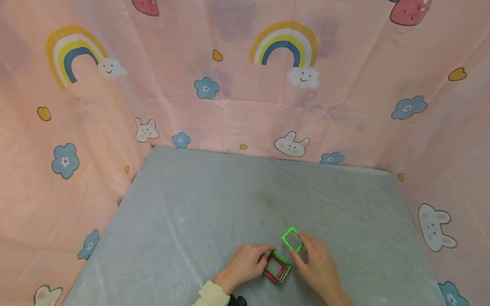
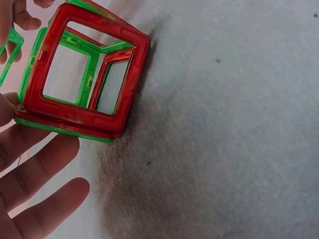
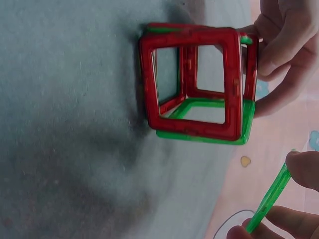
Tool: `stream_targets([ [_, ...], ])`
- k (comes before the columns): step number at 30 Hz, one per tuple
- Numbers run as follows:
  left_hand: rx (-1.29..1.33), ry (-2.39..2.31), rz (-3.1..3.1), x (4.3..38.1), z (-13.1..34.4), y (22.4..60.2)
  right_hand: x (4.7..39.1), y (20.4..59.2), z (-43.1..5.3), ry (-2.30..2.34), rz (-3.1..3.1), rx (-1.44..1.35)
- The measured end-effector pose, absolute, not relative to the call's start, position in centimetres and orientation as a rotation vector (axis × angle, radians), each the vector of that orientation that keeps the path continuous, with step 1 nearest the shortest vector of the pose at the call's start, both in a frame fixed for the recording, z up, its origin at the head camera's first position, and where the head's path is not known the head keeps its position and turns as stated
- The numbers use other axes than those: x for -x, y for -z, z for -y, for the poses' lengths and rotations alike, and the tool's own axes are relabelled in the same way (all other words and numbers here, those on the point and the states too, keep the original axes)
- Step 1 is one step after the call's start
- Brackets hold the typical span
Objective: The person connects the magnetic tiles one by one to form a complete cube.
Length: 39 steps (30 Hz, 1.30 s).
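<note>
A cube of red and green magnetic tiles [image 1: 270,276] stands on the grey cloth, its square frames hollow. My left hand [image 1: 245,264] grips it from the left; in the right wrist view that hand's fingers [image 3: 281,52] are at its upper part. The red tile [image 3: 233,82] on one side shows whole there. My right hand [image 1: 320,267] pinches a single green square tile [image 3: 269,204] between thumb and fingers. This loose tile is held apart from the cube, beyond it and to the right in the head view.
Grey cloth [image 1: 214,199] covers the table. A pink curtain [image 1: 172,106] printed with rainbows, rabbits and flowers rises at the back and both sides. A small black object [image 1: 238,301] shows beside the left sleeve at the bottom edge.
</note>
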<state>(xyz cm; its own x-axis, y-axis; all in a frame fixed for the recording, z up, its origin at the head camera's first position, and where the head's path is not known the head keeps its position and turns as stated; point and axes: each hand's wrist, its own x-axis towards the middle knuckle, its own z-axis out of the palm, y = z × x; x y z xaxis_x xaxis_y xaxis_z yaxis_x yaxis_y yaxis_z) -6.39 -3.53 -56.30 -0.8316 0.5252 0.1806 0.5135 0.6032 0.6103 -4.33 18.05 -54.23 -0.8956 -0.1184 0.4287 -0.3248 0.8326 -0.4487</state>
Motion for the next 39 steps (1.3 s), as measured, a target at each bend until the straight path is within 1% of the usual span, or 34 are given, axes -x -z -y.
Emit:
stream_targets([
  [10, -0.906, -1.073, -2.797, 6.4, 3.6, 56.4, 3.6, 54.1, -17.3, -0.714, 2.665, -0.337],
  [23, -0.879, -1.080, -2.779, 6.4, 3.7, 56.3, 2.6, 55.1, -16.1, -0.682, 2.608, -0.400],
  [39, -0.844, -1.111, -2.748, 6.4, 3.6, 56.2, 1.9, 54.5, -15.3, -0.699, 2.904, -0.277],
])
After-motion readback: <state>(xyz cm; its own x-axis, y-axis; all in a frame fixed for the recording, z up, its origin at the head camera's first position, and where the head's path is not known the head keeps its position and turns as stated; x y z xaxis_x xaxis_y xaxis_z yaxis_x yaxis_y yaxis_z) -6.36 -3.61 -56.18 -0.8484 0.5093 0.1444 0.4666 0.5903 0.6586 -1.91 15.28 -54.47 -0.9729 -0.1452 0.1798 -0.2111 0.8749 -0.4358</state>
